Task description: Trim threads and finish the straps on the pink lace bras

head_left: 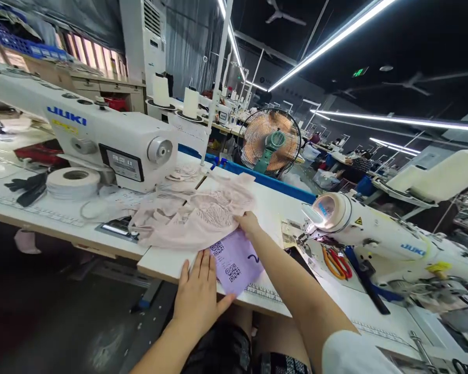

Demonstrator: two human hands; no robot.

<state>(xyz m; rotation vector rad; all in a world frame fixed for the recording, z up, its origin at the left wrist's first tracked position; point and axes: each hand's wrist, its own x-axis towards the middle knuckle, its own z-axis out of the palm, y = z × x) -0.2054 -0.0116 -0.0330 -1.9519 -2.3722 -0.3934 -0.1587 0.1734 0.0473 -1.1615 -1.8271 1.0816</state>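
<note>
Fabric: pale pink, thin, with lace-like patterned patches. Crumpled in a loose heap, several layers overlapping, on the white table. Right hand grips its near right edge.

Slip: lilac paper, two black QR codes and a dark mark. Lies flat by the near table edge, far end under the fabric. Left hand lies flat at its left side.

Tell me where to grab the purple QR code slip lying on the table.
The slip lies flat, far end against the pink fabric, so probably pinch its near corner at the front edge of the table, coming from the front beside the left hand.
</note>
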